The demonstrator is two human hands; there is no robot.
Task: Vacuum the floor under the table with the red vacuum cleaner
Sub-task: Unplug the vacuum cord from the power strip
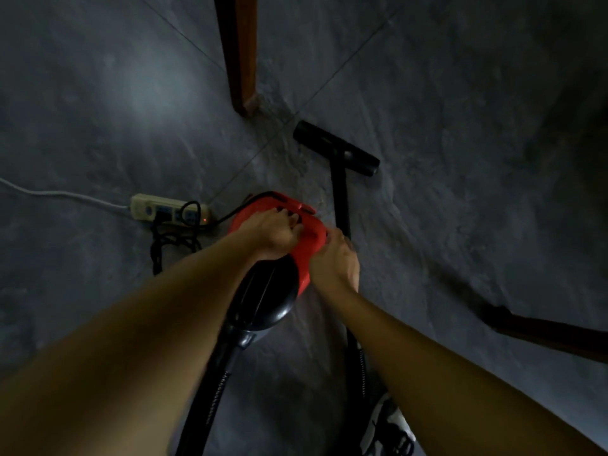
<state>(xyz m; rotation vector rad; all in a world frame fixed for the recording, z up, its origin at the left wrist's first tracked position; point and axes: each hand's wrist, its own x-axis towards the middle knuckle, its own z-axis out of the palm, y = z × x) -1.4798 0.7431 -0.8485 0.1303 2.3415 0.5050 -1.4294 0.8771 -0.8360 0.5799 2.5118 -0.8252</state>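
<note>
The red and black vacuum cleaner [304, 245] sits on the grey floor at the centre. My left hand [273, 233] lies on its red top with the fingers curled over the handle. At the red body's right side my right hand [335, 258] rests against its edge. The black wand [340, 199] runs from behind my right hand to the black floor nozzle [335, 148], which lies flat on the tiles just right of a wooden table leg [241, 51]. A ribbed black hose [217, 383] leaves the vacuum's black rear toward me.
A beige power strip [169, 209] with a lit red lamp lies left of the vacuum, with a white cable going left and a tangled black cord [171, 241] plugged in. Another wooden leg [552, 337] stands at the right. A shoe [388, 426] shows at the bottom.
</note>
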